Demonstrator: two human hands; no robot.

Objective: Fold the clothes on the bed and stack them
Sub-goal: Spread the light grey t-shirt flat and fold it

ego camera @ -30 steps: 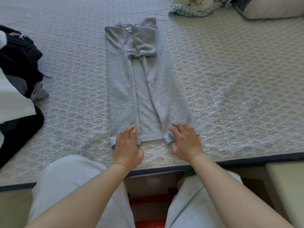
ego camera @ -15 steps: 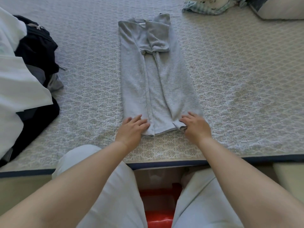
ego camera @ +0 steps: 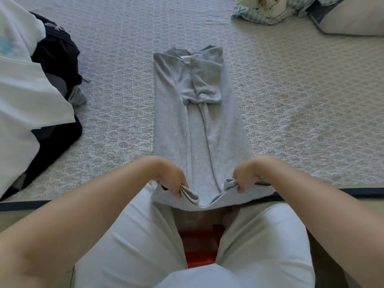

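Observation:
A grey shirt lies lengthwise on the bed, its sides and sleeves folded inward into a narrow strip. My left hand pinches the near left corner of its hem. My right hand pinches the near right corner. Both corners are lifted off the bed, and the hem sags between my hands over the bed's edge.
A heap of white and black clothes covers the left of the bed. A checked cloth and a pillow lie at the far right. The bed's dark edge runs just before my knees; something red sits on the floor.
My hands, lying flat at the hem's corners a moment ago, have curled round them and raised the hem toward me.

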